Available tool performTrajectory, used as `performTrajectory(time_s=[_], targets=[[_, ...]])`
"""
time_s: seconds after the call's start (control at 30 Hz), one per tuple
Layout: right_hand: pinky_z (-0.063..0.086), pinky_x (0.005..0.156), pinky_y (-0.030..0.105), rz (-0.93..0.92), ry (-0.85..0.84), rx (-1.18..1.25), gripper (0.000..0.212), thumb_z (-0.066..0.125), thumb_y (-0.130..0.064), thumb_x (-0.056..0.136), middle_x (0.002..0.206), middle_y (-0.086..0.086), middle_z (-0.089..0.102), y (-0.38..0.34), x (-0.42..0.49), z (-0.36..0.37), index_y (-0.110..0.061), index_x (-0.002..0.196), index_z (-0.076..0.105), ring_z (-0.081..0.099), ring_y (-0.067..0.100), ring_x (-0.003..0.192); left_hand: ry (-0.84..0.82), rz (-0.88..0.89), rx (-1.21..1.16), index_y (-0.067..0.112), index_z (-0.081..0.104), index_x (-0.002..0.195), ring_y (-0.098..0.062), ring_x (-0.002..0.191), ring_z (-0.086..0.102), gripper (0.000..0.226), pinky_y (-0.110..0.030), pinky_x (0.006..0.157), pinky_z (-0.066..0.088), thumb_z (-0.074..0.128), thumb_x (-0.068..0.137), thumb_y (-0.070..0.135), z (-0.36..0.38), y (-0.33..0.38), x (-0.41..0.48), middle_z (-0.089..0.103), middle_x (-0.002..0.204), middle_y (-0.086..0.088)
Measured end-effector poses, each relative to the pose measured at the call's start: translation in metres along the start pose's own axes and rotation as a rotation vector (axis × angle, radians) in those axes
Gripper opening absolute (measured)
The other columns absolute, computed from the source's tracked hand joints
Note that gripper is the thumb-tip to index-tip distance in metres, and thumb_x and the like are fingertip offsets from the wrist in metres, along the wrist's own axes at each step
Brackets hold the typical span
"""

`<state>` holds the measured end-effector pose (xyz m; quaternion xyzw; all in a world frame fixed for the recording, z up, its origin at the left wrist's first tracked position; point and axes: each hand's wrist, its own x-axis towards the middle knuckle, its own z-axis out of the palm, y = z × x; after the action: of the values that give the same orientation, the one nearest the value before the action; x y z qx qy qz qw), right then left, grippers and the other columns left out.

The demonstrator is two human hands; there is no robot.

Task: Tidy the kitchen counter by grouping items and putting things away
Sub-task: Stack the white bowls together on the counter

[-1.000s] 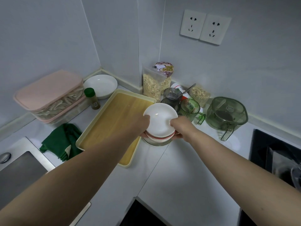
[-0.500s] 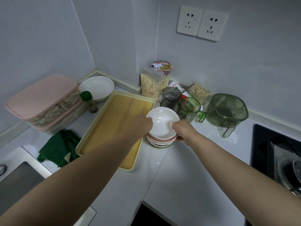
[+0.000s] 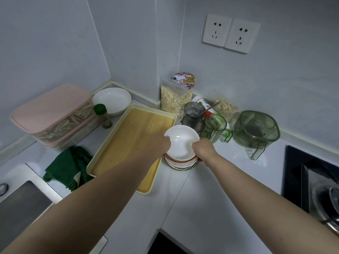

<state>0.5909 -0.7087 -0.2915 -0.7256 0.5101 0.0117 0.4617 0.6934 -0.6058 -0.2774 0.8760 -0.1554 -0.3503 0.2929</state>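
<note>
A stack of bowls [image 3: 180,163] stands on the white counter just right of the yellow tray [image 3: 132,140]. Its top bowl [image 3: 180,141] is white and sits tilted. My left hand [image 3: 160,146] grips the left rim of that white bowl. On the opposite rim, my right hand [image 3: 202,149] holds the bowl with its thumb inside, while its fingers reach down the side of the stack. The lower bowls have a pink rim and rest in a glass one.
Behind the stack stand grey and green cups [image 3: 214,125], oat bags [image 3: 172,99] and a green lidded jug [image 3: 255,132]. A white dish [image 3: 111,99], spice jar [image 3: 102,116], pink boxes [image 3: 53,114] and green cloth [image 3: 67,167] lie left. Sink [image 3: 22,204] near left, hob [image 3: 311,180] right.
The stack of bowls, held off the counter a second ago, has come down onto it beside the tray. Both hands have stayed on the bowls.
</note>
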Motion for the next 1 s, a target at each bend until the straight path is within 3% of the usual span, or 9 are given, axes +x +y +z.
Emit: performTrajectory(time_s=[0.17, 0.23, 0.33, 0.4, 0.47, 0.57, 0.67, 0.9, 1.0], targets=[[0.053, 0.075, 0.043, -0.018, 0.002, -0.073, 0.028, 0.047, -0.008, 0.088, 0.093, 0.016, 0.054, -0.002, 0.002, 0.0, 0.004, 0.113, 0.055, 0.063, 0.04, 0.092, -0.011, 0.034, 0.033, -0.009, 0.056, 0.116, -0.021, 0.058, 0.058, 0.032, -0.027, 0.058, 0.056, 0.04, 0.098, 0.012, -0.001, -0.003, 0.005, 0.066, 0.108, -0.023], [0.053, 0.066, 0.041, -0.024, -0.012, -0.116, 0.027, 0.046, -0.006, 0.087, 0.092, 0.017, 0.055, -0.002, 0.002, -0.002, 0.003, 0.11, 0.055, 0.063, 0.039, 0.085, 0.017, 0.008, 0.088, -0.008, 0.059, 0.111, -0.03, 0.067, 0.066, 0.028, -0.036, 0.071, 0.058, 0.043, 0.096, 0.008, 0.001, -0.005, 0.003, 0.069, 0.096, -0.023], [0.045, 0.049, 0.032, -0.045, -0.029, -0.175, 0.022, 0.046, -0.005, 0.084, 0.084, 0.016, 0.055, -0.002, 0.002, -0.005, 0.001, 0.102, 0.056, 0.057, 0.032, 0.067, 0.012, -0.011, 0.105, -0.003, 0.057, 0.111, -0.024, 0.053, 0.058, 0.024, -0.031, 0.057, 0.053, 0.044, 0.093, 0.007, 0.0, -0.005, -0.002, 0.062, 0.074, -0.015], [0.041, 0.048, 0.029, -0.07, -0.04, -0.221, 0.016, 0.048, -0.008, 0.083, 0.081, 0.013, 0.055, -0.002, 0.003, -0.007, -0.002, 0.096, 0.055, 0.052, 0.025, 0.059, 0.003, 0.006, 0.106, 0.0, 0.054, 0.116, -0.023, 0.054, 0.057, 0.027, -0.027, 0.053, 0.051, 0.043, 0.093, 0.009, -0.001, -0.008, -0.001, 0.061, 0.081, -0.014], [0.04, 0.048, 0.027, -0.103, -0.042, -0.271, 0.02, 0.052, -0.014, 0.083, 0.09, 0.012, 0.057, -0.004, 0.002, -0.01, -0.004, 0.099, 0.056, 0.051, 0.024, 0.062, 0.0, 0.039, 0.103, 0.005, 0.052, 0.122, -0.025, 0.064, 0.063, 0.033, -0.03, 0.059, 0.055, 0.042, 0.092, 0.014, -0.004, -0.01, -0.001, 0.061, 0.092, -0.012], [0.047, 0.067, 0.03, -0.185, -0.01, -0.36, 0.038, 0.054, -0.021, 0.082, 0.114, 0.013, 0.057, -0.008, 0.001, -0.012, -0.008, 0.117, 0.055, 0.058, 0.031, 0.092, -0.004, 0.088, 0.095, 0.011, 0.052, 0.123, -0.027, 0.081, 0.066, 0.034, -0.033, 0.07, 0.058, 0.043, 0.092, 0.02, -0.01, -0.013, 0.0, 0.059, 0.098, -0.007], [0.044, 0.084, 0.034, -0.281, 0.058, -0.479, 0.042, 0.054, -0.021, 0.086, 0.127, 0.013, 0.048, -0.019, -0.004, -0.013, -0.008, 0.125, 0.048, 0.052, 0.033, 0.113, -0.013, 0.119, 0.062, 0.013, 0.054, 0.119, -0.027, 0.088, 0.065, 0.03, -0.033, 0.07, 0.057, 0.047, 0.093, 0.023, -0.02, -0.014, 0.0, 0.059, 0.099, -0.006], [0.037, 0.1, 0.037, -0.513, 0.1, -0.583, 0.046, 0.052, -0.022, 0.09, 0.135, 0.013, 0.043, -0.058, -0.012, 0.0, -0.01, 0.133, 0.044, 0.039, 0.031, 0.125, 0.139, 0.233, -0.059, 0.015, 0.06, 0.103, -0.025, 0.097, 0.061, 0.016, -0.04, 0.089, 0.052, 0.049, 0.094, 0.022, -0.051, -0.026, -0.001, 0.06, 0.1, -0.004], [0.037, 0.101, 0.038, -0.585, 0.135, -0.653, 0.047, 0.054, -0.018, 0.088, 0.135, 0.013, 0.044, -0.077, -0.008, 0.016, -0.01, 0.134, 0.045, 0.038, 0.031, 0.126, 0.216, 0.245, -0.074, 0.016, 0.061, 0.096, -0.022, 0.09, 0.061, 0.015, -0.034, 0.083, 0.052, 0.046, 0.094, 0.017, -0.07, -0.037, -0.001, 0.061, 0.093, -0.004]])
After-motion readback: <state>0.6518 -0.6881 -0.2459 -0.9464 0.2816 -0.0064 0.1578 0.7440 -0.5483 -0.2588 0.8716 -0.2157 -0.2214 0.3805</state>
